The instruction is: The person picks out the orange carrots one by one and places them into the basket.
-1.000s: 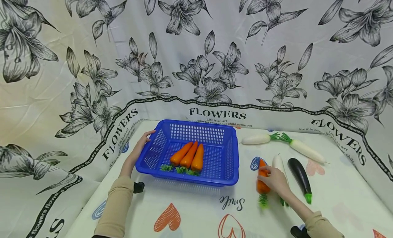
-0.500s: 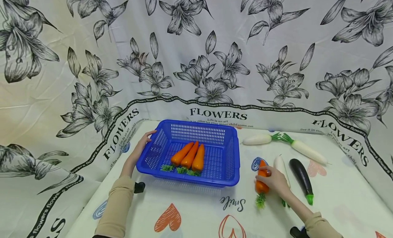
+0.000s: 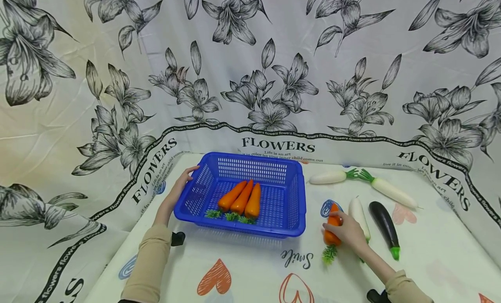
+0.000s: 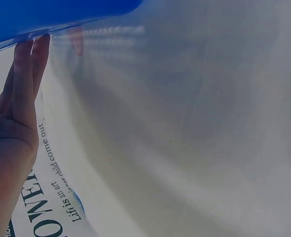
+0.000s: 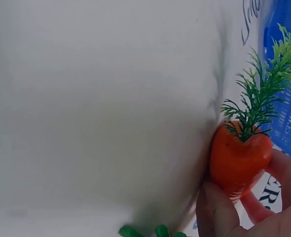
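My right hand [image 3: 348,231] pinches an orange carrot [image 3: 331,237] with a green leafy top, to the right of the blue basket. In the right wrist view thumb and fingers lie on both sides of the carrot [image 5: 238,158]. My left hand [image 3: 180,188] rests against the left side of the blue plastic basket [image 3: 291,231]. Its fairly straight fingers touch the basket's rim [image 4: 61,24] in the left wrist view. Inside the basket three carrots [image 3: 240,201] lie side by side, tops toward me.
Right of the right hand lie a white radish [image 3: 358,211] and an eggplant [image 3: 383,224]. Farther back are two more white radishes, one [image 3: 328,177] near the basket and another [image 3: 393,193] to its right. A flower-printed curtain [image 3: 274,98] stands behind the table.
The right hand has drawn the carrot slightly left, its leafy top swinging leftward, away from the nearby radish. My left hand and the basket stay in place.
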